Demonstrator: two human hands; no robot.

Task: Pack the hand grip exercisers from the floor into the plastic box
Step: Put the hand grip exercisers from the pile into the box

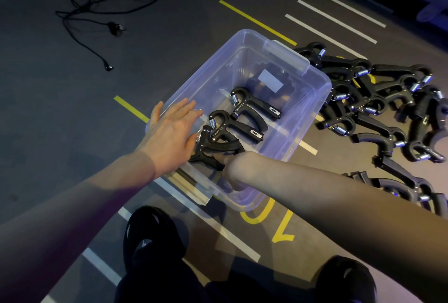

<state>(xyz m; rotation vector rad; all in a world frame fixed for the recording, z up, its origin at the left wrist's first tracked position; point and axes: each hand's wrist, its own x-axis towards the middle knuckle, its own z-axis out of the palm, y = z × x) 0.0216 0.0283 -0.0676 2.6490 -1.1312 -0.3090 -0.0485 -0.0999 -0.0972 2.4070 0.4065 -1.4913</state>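
— At the plastic box's [312, 99] near-left rim, what did the left hand [169, 133] do?
— Lay flat, fingers spread. The right hand [226, 159] gripped a hand grip exerciser [213, 150] inside that corner.

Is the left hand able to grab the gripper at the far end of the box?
Probably yes. The left hand is open over the box rim, the box has no lid, and nothing covers the far gripper.

Dark grey floor [72, 113] with painted lines carries the clear plastic box [303, 118], piled black hand grip exercisers [388, 99] right, black cable [97, 4] far left.
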